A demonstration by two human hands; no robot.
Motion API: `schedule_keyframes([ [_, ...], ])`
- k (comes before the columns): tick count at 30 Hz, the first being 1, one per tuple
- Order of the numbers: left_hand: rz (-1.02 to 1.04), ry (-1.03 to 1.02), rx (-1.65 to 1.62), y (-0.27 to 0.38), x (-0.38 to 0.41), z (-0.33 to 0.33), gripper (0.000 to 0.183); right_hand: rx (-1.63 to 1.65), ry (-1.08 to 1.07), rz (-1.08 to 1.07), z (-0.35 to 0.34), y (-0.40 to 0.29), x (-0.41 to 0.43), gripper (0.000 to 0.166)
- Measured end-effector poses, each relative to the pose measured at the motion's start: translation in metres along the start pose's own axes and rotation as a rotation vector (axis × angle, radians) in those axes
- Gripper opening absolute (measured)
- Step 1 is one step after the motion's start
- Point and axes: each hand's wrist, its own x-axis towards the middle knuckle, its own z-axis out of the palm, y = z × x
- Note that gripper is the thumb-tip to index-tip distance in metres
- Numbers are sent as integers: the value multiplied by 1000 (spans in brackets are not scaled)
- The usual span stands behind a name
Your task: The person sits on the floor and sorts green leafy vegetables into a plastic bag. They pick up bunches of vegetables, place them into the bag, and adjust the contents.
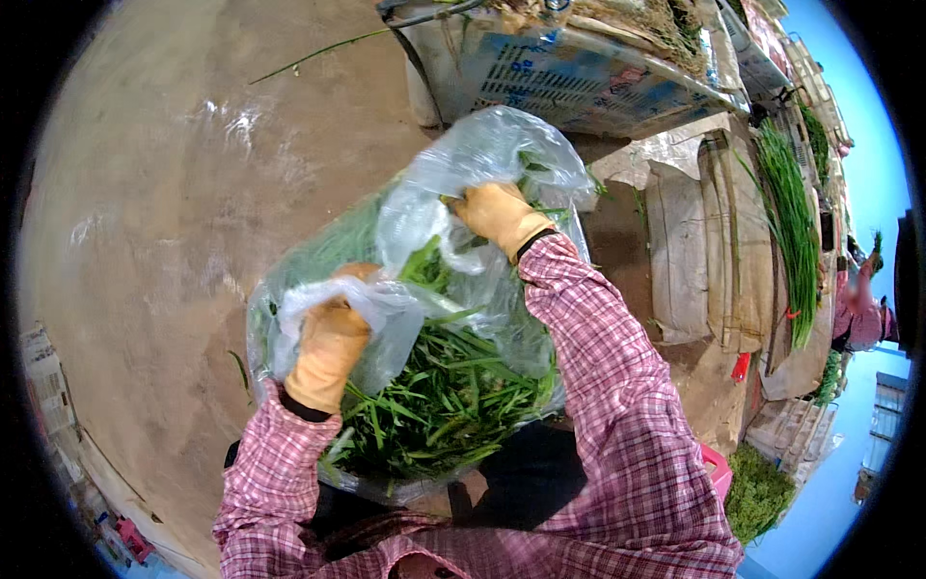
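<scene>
A large clear plastic bag (318,239) stands in front of me on the floor, filled with leafy green stalks (448,383). My left hand (329,347), in a tan glove, grips a bunched fold of the bag's rim on the left. On the far right side, my gloved right hand (499,213) is closed on another part of the bag's plastic; its fingertips are partly hidden by the film. Between the two hands the bag's mouth hangs loosely over the greens, and some leaves show through the wall.
A plastic-wrapped crate (579,79) with printed writing stands beyond the bag. To the right, long green stalks (792,239) lie on stacked pale sacks (680,250). A pink stool (715,470) is near my right elbow. Another person (861,304) is at the far right.
</scene>
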Motion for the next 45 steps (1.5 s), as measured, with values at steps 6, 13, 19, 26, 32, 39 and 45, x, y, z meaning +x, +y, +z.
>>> schedule_keyframes([
  [6, -163, -238, 414, 47, 4, -50, 49, 605, 413, 2, -95, 7, -74, 23],
  [13, -280, 219, 377, 105, -102, -109, 73, 391, 92, 400, -41, 77, -71, 58],
  [19, -785, 244, 237, 45, -186, -39, 98, -147, -122, 641, -11, 73, -91, 25],
  [26, -828, 618, -76, -22, -200, -16, 32, 175, -61, 679, -24, 43, -111, 29],
  [32, -844, 695, -192, -27, -212, 2, 28, 440, 52, 616, -66, 28, -143, 31],
  [39, -726, 686, -108, 20, -196, -35, 26, 518, 39, 697, -142, 17, -169, 26],
  [45, -755, 743, -398, 97, -151, -111, 25, 512, -140, 756, -209, -6, -152, 30],
])
